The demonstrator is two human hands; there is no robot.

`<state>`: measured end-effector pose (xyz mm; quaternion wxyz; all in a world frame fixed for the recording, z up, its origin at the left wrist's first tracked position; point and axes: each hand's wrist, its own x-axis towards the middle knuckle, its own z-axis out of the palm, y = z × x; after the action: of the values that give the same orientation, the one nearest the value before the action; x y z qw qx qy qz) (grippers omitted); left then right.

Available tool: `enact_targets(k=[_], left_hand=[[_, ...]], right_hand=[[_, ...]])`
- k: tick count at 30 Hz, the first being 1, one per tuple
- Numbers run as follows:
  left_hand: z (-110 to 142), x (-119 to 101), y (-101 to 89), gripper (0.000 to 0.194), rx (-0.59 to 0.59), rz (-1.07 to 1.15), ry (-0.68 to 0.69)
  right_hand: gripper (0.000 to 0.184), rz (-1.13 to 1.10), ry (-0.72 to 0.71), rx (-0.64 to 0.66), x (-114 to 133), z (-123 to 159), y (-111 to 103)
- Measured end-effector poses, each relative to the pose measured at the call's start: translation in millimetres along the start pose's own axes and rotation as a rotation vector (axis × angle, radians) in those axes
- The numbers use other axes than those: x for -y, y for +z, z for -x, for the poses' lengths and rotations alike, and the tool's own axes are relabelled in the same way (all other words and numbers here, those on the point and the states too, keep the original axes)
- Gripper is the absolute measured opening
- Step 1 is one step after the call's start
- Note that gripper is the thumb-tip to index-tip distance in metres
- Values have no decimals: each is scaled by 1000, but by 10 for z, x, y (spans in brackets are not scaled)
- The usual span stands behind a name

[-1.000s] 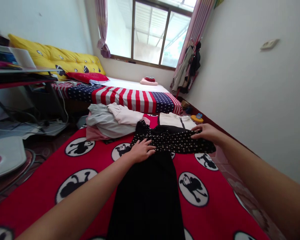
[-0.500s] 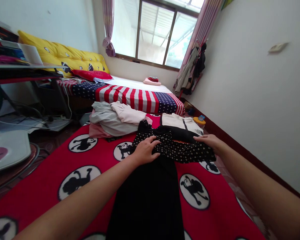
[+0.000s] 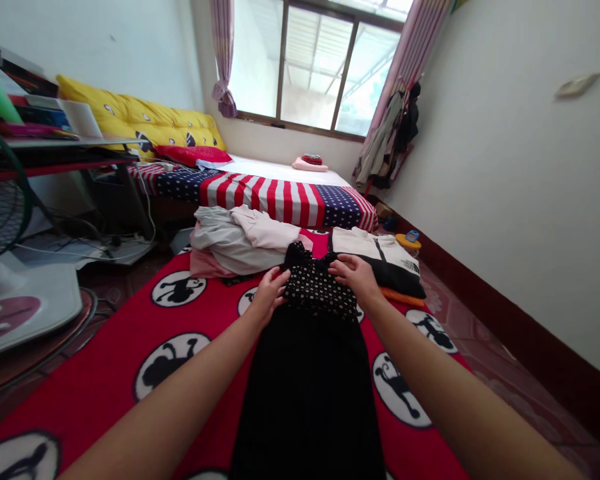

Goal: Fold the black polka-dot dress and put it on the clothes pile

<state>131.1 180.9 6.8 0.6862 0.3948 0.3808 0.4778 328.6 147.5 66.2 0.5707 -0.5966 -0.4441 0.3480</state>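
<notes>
A black dress (image 3: 305, 387) lies flat on a red blanket with monkey prints (image 3: 130, 333), its skirt running toward me. Its black top with white dots (image 3: 316, 293) sits at the far end, with the side parts folded in. My left hand (image 3: 270, 292) is at the dotted top's left edge, fingers bent around the fabric. My right hand (image 3: 354, 275) rests on the upper right of the dotted top, fingers stretched flat and pointing left.
A loose pile of grey, white and pink clothes (image 3: 230, 243) lies beyond my left hand. A folded white and black jacket (image 3: 385, 257) lies beyond my right. Behind are a flag-patterned bed (image 3: 280, 193), a fan (image 3: 0, 200) at left, and hanging clothes (image 3: 395, 133).
My right hand has moved left from the far right end of the dotted fabric, folding that side in over the top. My left hand shifted slightly to the left edge.
</notes>
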Motion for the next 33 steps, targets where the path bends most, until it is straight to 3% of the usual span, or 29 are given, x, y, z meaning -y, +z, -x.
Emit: enact_targets(k=[3,6,9,11,14,16,18,22,26,30,33], left_hand=[[-30,89,-24,71,11,-183,87],[-57,117,-9,52,-44,-422,222],[-35,50,37,30,-142,-664,441],[10,-2,103,26,-166,-811,649],[65,23,220,33,29,-1025,861],[58,133,251,46,220,-1164,816],[18,281,224,57,317,-1295,731],[-87,476,121,59,317,-1406,679],[-92,483,105,58,314,-1404,660],[115,506,19,63,277,-1435,707],[371,550,-137,67,255,-1480,715]], right_hand=[[15,262,-191,-202,-241,34,-246],[17,457,-360,-287,-333,124,-370],[21,494,-544,-171,-321,229,-286],[25,481,-587,-41,-328,263,-167],[32,577,-567,79,-452,251,-6],[37,719,-522,128,-608,227,61],[42,849,-473,163,-777,210,96],[44,946,-413,190,-978,190,121],[42,870,-395,176,-970,177,129],[46,793,-343,183,-942,295,45],[57,696,-315,207,-985,556,-133]])
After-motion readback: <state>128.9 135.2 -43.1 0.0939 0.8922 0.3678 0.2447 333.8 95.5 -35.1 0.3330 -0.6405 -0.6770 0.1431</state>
